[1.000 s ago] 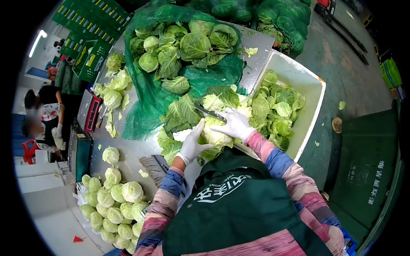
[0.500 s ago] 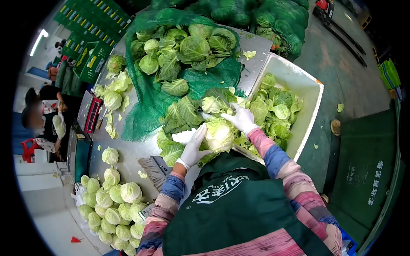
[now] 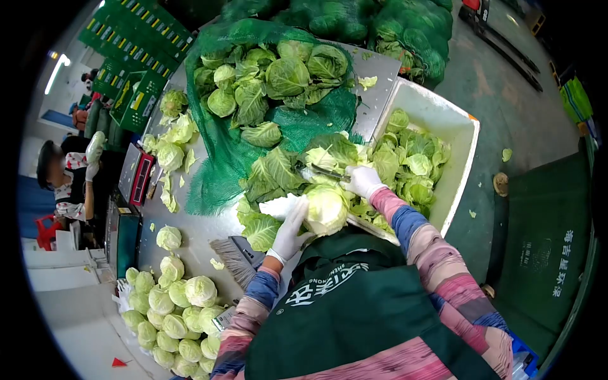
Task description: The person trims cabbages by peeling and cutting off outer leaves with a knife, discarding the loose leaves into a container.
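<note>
A pale, trimmed cabbage point(image 3: 327, 210) rests near the table's front edge, close to my apron. My left hand point(image 3: 291, 233), in a white glove, lies against its left side with the fingers on it. Just above and right of the cabbage, my gloved right hand point(image 3: 365, 183) is closed round the handle of a knife point(image 3: 329, 172), whose dark blade points left over loose leaves. Large green leaves point(image 3: 273, 172) lie left of and behind the cabbage.
Uncut cabbages point(image 3: 287, 77) fill an open green net point(image 3: 215, 158). A white foam box point(image 3: 467, 152) at right holds leaves. Trimmed cabbages point(image 3: 174, 326) are piled at lower left. A brush point(image 3: 233, 259) lies beside my left arm. A co-worker point(image 3: 69, 180) stands at far left.
My right hand has drawn back slightly from the cabbage, and the knife now shows clearly. The cabbage has turned a little. The co-worker's raised hand holds a cabbage higher.
</note>
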Available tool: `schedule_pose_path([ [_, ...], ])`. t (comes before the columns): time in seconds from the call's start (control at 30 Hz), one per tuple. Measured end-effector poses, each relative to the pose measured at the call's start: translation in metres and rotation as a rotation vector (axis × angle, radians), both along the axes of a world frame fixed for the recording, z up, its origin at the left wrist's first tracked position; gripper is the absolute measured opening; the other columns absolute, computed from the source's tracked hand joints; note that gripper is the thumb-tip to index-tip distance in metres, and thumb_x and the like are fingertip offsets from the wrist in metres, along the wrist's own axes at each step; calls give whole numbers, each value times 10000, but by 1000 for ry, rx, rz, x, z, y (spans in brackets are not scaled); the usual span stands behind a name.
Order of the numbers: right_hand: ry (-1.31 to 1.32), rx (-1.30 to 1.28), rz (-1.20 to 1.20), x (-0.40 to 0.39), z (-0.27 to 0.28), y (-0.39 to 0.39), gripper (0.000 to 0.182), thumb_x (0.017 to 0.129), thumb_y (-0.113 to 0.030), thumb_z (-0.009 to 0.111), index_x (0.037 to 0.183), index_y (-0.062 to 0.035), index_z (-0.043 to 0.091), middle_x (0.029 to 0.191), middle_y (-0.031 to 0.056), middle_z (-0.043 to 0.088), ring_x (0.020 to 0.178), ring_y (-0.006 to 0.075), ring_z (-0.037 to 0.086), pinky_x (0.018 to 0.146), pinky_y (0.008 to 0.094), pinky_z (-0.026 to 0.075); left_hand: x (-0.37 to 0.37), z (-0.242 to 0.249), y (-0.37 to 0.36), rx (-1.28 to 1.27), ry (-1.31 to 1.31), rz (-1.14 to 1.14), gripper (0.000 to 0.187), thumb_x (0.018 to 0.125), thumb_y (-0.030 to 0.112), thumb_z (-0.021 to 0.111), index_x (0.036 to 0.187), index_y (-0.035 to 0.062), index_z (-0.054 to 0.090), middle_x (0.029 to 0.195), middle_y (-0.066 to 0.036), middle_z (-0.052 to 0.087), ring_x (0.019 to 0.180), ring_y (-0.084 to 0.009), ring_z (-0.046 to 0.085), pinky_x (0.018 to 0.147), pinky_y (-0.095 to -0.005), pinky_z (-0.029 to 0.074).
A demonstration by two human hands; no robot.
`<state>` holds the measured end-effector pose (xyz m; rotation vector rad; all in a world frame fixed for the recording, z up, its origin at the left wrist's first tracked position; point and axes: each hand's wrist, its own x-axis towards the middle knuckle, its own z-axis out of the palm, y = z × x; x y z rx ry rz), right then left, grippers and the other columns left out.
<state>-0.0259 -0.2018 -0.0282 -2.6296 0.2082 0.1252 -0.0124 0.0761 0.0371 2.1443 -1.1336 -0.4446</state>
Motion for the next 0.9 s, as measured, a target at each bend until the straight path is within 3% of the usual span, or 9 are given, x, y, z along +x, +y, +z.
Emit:
schedule_pose_path([
  [0.03, 205, 69, -61, -4, 3, -2, 541, 778, -502, 648, 1071, -48, 626, 958, 207, 666, 907, 337, 646, 800, 411, 503, -4, -5, 5, 6, 6, -7, 948, 636, 24, 780, 1444, 39, 284, 1486, -176, 300, 1384, -322, 274, 1131, -363, 254],
  [0.07, 203, 68, -69, -7, 4, -3, 541, 778, -502, 648, 1071, -48, 626, 958, 207, 666, 907, 337, 646, 800, 411, 503, -3, -7, 6, -7, 57, 107, 959, 636, 34, 789, 1447, 37, 277, 1480, -180, 311, 1376, -320, 293, 1123, -357, 269],
  [0.2, 204, 824, -360, -25, 18, 17, 883, 755, -618, 637, 1315, 43, 467, 1146, 227, 617, 1068, 334, 598, 941, 343, 443, 5, -16, 8, -38, 135, 266, 985, 634, 65, 813, 1449, 27, 262, 1463, -198, 336, 1352, -322, 338, 1103, -342, 305],
  [0.3, 259, 720, -138, -25, 54, 27, 899, 745, -597, 662, 1345, 36, 442, 1248, 249, 557, 1144, 306, 564, 973, 322, 426, 14, -30, 12, -89, 267, 295, 976, 647, 57, 814, 1449, 19, 261, 1465, -180, 345, 1319, -268, 399, 1063, -338, 366],
  [0.4, 63, 893, -313, -7, -26, 33, 870, 724, -590, 683, 1345, -20, 469, 1244, 246, 561, 1137, 303, 567, 957, 318, 432, 23, -29, 17, -195, 452, 328, 951, 672, 66, 813, 1448, 12, 266, 1450, -153, 378, 1281, -211, 439, 1024, -328, 413],
  [0.43, 86, 817, -313, -3, -17, 34, 756, 749, -560, 660, 1317, -83, 518, 1142, 241, 617, 1034, 327, 615, 894, 349, 471, 26, -19, 16, -100, 393, 327, 943, 678, 69, 811, 1443, -7, 264, 1440, -162, 387, 1282, -220, 438, 1031, -326, 405],
  [0.53, 143, 508, -280, 13, 0, 34, 708, 773, -491, 653, 1288, -22, 524, 1025, 238, 656, 943, 320, 648, 842, 361, 498, 28, -24, 24, 27, 388, 361, 932, 691, 64, 802, 1428, -66, 245, 1420, -186, 406, 1299, -230, 416, 1063, -324, 362],
  [0.67, 207, 270, -247, 15, -11, 36, 570, 799, -446, 619, 1213, -58, 576, 976, 223, 663, 904, 351, 642, 803, 416, 499, 47, -36, 22, -176, 616, 320, 803, 771, -84, 668, 1438, -62, 221, 1429, -124, 382, 1334, -217, 362, 1067, -338, 352],
  [0.9, 140, 318, -298, 13, -9, 35, 427, 847, -390, 587, 1132, -71, 592, 927, 207, 667, 880, 363, 638, 770, 444, 495, 34, -58, 22, -509, 1213, 557, 645, 862, 73, 644, 1415, 23, 316, 1340, -116, 477, 1196, -209, 496, 960, -355, 444],
])
